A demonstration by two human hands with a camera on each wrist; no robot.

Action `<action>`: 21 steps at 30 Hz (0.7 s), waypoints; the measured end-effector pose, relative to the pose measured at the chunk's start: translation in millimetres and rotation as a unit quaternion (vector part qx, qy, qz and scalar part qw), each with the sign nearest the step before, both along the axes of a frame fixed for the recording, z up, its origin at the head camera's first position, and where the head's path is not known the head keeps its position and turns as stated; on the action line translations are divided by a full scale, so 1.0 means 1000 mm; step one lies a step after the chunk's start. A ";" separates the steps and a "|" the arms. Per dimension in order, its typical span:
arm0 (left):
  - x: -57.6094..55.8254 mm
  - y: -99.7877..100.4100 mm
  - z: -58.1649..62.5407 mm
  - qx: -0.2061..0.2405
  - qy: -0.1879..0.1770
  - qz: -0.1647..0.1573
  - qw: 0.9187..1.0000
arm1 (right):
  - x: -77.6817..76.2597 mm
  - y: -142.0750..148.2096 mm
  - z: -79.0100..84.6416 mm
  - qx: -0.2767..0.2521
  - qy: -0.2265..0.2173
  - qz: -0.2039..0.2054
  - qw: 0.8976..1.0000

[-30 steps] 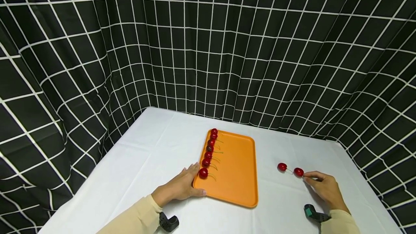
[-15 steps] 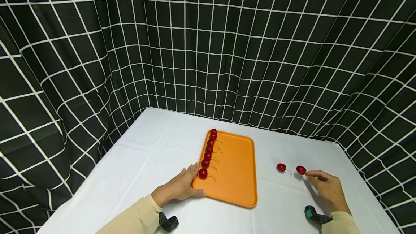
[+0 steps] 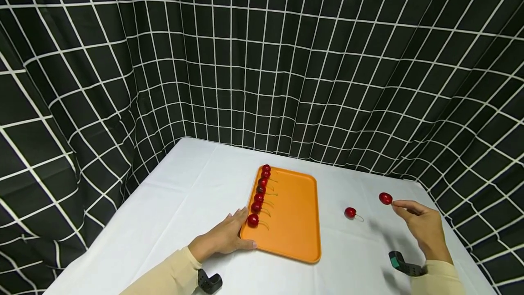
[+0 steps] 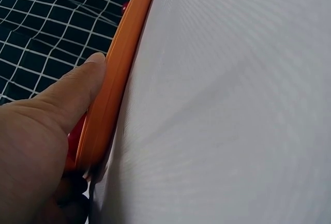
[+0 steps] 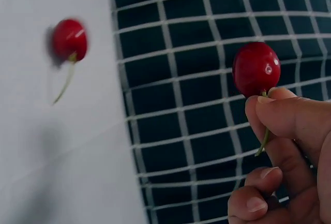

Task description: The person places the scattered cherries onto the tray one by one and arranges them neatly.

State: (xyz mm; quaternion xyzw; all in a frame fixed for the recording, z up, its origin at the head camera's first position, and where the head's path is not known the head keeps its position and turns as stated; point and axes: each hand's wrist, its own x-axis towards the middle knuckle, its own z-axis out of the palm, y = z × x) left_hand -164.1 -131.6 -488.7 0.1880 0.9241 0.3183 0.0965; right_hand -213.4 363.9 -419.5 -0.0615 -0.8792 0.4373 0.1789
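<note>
Between thumb and fingertips, my right hand (image 3: pixel 425 226) pinches a red cherry (image 3: pixel 385 198) by its stem. That cherry is held up off the table; in the right wrist view its green stem pokes out below the thumb. A second cherry (image 3: pixel 350 213) lies on the white cloth to the left of this hand, stem pointing right. My left hand (image 3: pixel 223 236) rests at the near left corner of an orange tray (image 3: pixel 292 213), its fingers along the left side and its straight thumb (image 4: pixel 77 87) against the front rim. Several cherries (image 3: pixel 259 198) line the tray's left edge, stems pointing right.
A white cloth (image 3: pixel 180 195) covers the table. Dark curtains (image 3: pixel 254 58) with a white grid stand behind it and at both sides. Each wrist wears a black band, one by the left sleeve (image 3: pixel 209 282) and one by the right sleeve (image 3: pixel 435 279).
My right hand has lifted its cherry off the cloth, up and slightly right, away from the other loose cherry. The left hand stays at the tray corner.
</note>
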 end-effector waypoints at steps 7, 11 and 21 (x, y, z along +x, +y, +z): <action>0.000 0.000 -0.001 -0.002 0.002 0.001 1.000 | 0.009 -0.023 0.028 -0.003 0.059 0.027 0.998; -0.001 0.000 -0.001 -0.001 0.001 0.001 1.000 | 0.015 -0.040 0.043 -0.012 0.099 0.060 0.993; -0.001 0.001 -0.001 0.002 0.000 0.001 1.000 | 0.021 -0.086 0.068 -0.074 0.168 0.159 0.970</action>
